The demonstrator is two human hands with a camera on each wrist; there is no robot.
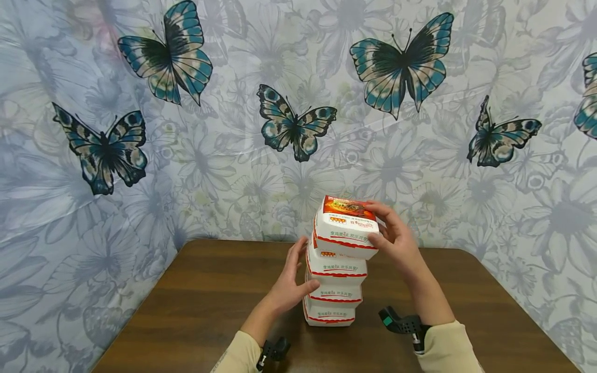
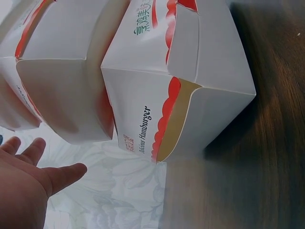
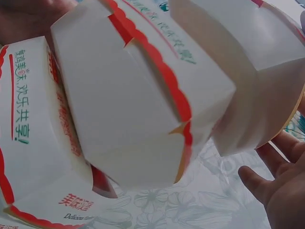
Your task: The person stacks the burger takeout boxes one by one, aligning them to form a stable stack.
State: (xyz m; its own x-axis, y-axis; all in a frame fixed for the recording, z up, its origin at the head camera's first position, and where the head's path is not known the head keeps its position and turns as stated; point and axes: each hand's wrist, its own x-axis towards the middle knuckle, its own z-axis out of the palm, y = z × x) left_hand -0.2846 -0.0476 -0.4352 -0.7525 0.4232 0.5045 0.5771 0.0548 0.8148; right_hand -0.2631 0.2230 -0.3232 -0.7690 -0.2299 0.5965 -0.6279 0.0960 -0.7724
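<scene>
White paper hamburger boxes with red scalloped edges stand in a stack (image 1: 333,295) on the brown table. The top hamburger box (image 1: 350,228), with a burger picture on its lid, sits shifted to the right over the one below. My right hand (image 1: 396,241) grips its right side, thumb at the front corner and fingers at the lid's edge. Along the stack's left side my left hand (image 1: 289,287) is held with fingers extended and thumb toward the middle boxes. The left wrist view shows the bottom box (image 2: 138,114) on the tabletop and the left hand's spread fingers.
The wooden table (image 1: 224,280) has its far edge just behind the stack. Beyond it hangs a floral cloth backdrop (image 1: 233,171) with blue butterflies. Black wrist devices (image 1: 403,326) are strapped at both cuffs.
</scene>
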